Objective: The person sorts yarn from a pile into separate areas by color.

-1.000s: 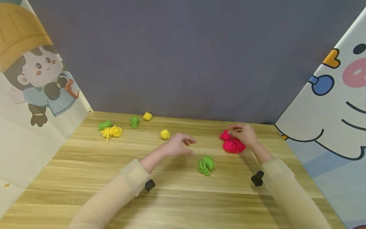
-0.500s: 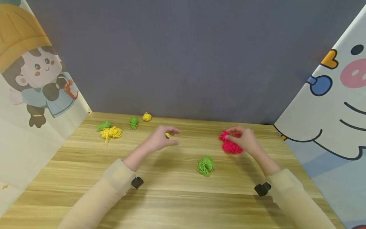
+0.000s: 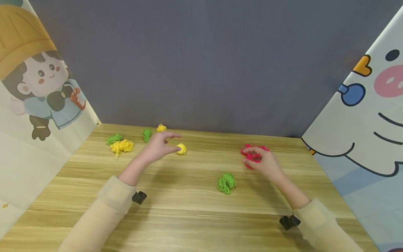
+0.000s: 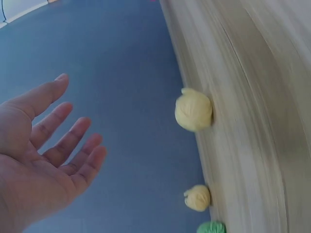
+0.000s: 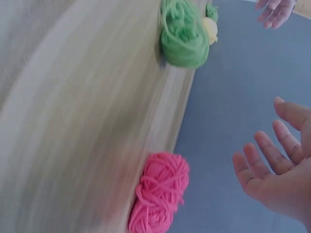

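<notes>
My left hand (image 3: 157, 145) hovers over the back left of the table, fingers spread and holding nothing. In the head view its thumb tip overlaps the edge of a round yellow yarn ball (image 3: 181, 149); in the left wrist view the palm is bare and apart from that ball (image 4: 194, 110). My right hand (image 3: 262, 162) hangs in the air over bright pink yarn (image 5: 160, 194) and partly covers it in the head view. Its fingers are loosely bent, with nothing in the palm. Green yarn (image 3: 226, 183) lies between the hands, nearer to me.
At the back left are a small yellow ball (image 3: 161, 127), a green ball (image 3: 147, 135), a loose yellow bundle (image 3: 122, 146) and a green bundle (image 3: 114, 139). A dark panel (image 3: 201, 70) stands behind the wooden table (image 3: 195, 224), with printed panels at both sides.
My left hand has moved left from the middle, passing over the yellow ball, which shows again. My right hand has shifted slightly toward me. The yarn pieces lie where they were.
</notes>
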`<state>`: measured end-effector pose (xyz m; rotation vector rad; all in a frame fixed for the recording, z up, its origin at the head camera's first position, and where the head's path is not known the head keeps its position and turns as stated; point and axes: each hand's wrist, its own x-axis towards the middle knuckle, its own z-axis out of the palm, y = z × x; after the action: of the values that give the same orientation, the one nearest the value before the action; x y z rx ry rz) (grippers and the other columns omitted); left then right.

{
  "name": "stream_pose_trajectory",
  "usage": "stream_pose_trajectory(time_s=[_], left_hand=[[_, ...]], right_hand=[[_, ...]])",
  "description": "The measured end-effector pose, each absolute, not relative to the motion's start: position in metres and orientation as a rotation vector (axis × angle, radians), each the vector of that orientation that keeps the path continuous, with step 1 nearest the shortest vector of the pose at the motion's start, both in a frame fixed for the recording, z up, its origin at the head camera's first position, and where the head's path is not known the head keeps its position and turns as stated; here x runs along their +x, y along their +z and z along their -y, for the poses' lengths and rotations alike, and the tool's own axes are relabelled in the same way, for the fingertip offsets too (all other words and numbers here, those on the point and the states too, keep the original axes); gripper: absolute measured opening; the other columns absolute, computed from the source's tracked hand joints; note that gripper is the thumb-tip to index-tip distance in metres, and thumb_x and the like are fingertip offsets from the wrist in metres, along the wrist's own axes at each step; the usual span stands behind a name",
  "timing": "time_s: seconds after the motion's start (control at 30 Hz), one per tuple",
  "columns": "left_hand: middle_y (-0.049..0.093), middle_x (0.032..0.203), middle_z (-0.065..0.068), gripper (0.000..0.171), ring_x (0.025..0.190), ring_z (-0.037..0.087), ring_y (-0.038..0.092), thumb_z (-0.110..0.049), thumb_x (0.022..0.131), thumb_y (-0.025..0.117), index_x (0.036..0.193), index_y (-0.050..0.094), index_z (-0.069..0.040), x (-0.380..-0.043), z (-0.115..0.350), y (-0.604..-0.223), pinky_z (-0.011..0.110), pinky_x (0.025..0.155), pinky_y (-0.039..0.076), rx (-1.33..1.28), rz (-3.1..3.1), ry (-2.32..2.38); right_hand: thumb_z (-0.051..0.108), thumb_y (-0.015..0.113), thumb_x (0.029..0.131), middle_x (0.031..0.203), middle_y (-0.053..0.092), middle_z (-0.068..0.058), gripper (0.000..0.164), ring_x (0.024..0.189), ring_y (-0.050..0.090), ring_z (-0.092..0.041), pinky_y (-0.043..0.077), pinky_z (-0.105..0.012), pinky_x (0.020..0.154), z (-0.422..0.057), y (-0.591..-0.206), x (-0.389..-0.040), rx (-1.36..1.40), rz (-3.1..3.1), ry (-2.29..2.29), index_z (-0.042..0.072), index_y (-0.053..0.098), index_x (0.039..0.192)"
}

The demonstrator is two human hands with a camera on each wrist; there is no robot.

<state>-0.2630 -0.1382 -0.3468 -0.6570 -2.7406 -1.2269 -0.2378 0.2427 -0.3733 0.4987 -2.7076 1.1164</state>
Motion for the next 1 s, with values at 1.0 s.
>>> stream_pose_trajectory(time_s=[1.0], left_hand=[[0.032,0.147,0.023,0.068,0.133,0.045,0.031,-0.020,0.082,0.074,0.140,0.042,-0.005,-0.305,0.203,-0.384,0.061,0.108,0.026,-0.391,2.655,-1.058]], right_hand=[[0.011,0.077,0.078,0.115,0.065,-0.008,0.039,0.107,0.059,-0.029,0.056,-0.036,0.080,-0.217,-0.412,-0.210,0.609,2.727,1.245,0.007,0.064,0.115]])
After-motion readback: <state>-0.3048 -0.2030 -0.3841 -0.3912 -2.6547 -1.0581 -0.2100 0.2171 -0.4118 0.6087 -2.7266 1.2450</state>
